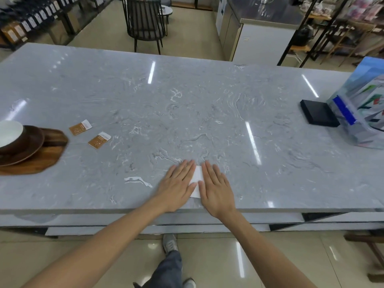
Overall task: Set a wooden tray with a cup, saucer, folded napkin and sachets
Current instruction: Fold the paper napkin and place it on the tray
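Both hands lie flat and open on the white napkin [197,179], left hand [179,185] and right hand [216,187] side by side. Its long side points away. Wooden tray [41,159] waits far left, nearer the left hand.

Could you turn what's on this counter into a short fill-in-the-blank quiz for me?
1. Both hands, the left hand and the right hand, press flat on a white ____.
2. The number of brown sachets lying on the counter is ____.
3. The saucer sits on a tray made of ____.
4. The black box lies beside a plastic bag at the counter's ____ end.

Missing words: napkin; two; wood; right
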`<state>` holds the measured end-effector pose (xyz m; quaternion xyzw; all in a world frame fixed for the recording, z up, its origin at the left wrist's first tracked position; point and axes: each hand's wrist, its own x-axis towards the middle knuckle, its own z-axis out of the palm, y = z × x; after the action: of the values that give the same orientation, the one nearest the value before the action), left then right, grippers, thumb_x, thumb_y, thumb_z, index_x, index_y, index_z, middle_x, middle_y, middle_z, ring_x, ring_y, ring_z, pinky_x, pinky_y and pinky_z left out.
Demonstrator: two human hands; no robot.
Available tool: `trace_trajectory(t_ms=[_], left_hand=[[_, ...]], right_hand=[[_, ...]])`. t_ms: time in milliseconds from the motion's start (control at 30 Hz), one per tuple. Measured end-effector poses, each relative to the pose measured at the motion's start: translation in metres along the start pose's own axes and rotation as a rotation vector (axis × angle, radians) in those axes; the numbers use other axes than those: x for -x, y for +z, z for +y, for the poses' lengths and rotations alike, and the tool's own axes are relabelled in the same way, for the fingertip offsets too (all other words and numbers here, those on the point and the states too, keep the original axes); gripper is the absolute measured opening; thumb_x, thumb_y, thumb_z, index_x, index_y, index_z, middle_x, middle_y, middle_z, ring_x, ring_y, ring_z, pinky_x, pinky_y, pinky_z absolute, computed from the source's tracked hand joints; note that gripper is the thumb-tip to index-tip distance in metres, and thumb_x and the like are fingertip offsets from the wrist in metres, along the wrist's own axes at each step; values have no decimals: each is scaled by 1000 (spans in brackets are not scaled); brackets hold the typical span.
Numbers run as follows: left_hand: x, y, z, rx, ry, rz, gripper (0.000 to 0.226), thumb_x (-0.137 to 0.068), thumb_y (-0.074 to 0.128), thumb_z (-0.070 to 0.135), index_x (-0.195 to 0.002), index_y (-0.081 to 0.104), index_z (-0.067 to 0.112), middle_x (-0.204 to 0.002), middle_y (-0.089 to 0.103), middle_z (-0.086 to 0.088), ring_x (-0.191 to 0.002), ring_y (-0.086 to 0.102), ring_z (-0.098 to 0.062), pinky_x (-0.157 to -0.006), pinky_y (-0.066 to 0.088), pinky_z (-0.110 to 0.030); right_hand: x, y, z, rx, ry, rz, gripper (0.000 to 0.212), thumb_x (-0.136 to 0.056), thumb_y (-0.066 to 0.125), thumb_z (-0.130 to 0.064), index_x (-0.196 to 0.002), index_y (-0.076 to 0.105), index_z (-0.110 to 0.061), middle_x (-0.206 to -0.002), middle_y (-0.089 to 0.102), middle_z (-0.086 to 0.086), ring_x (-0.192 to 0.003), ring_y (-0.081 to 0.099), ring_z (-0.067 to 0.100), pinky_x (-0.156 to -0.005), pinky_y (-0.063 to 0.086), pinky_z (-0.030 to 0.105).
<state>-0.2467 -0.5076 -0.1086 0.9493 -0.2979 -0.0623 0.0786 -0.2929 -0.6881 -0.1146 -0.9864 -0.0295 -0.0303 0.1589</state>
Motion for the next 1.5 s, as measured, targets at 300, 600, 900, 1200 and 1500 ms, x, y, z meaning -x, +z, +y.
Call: trace_trajectory(t_ms=[300, 600, 900, 1200, 1500], left_hand=[[-9, -26, -4, 225, -16, -232, 74, -106, 36, 35, -159, -9, 12, -169, -15, -7, -156, -15, -21, -127, -5, -38], [-56, -78, -16, 323, -218, -371, 83, -70, 89, 28, -141, 47, 17, -141, 50, -9, -132, 43, -30, -110, 40, -40], [-24, -59, -19, 620, -192, -97, 28, -69, 83, 12, -89, 64, 16, -92, 72, -5, -89, 69, -25, -73, 52, -34], [26, -28, -11, 646, -71, 277, 28, -79, 76, 8, -101, 82, 24, -80, 76, 5, -69, 67, -8, -69, 56, -28], [45, -20, -16, 485, 163, 222, 43, -88, 74, 30, -130, 69, 21, -133, 68, -3, -113, 67, -16, -97, 55, -34]], right_hand=[[-6, -23, 9, -236, 28, -213, 75, -106, 45, -30, -163, 2, -9, -172, 6, 7, -159, 8, 23, -128, 11, 42], [-67, -80, 16, -371, 234, -580, 91, -74, 91, -21, -149, 39, -17, -135, 55, 8, -122, 56, 27, -105, 51, 43], [-31, -67, 28, -691, 238, -343, 26, -85, 77, -5, -107, 64, -12, -80, 65, -3, -65, 60, 3, -62, 47, 19], [19, -47, 20, -421, -172, -1, 34, -91, 67, -1, -121, 72, -17, -104, 70, 1, -80, 64, 18, -70, 55, 30], [56, -24, 11, -251, -279, 130, 52, -90, 70, -14, -141, 61, -17, -141, 58, 16, -117, 59, 33, -75, 61, 38]])
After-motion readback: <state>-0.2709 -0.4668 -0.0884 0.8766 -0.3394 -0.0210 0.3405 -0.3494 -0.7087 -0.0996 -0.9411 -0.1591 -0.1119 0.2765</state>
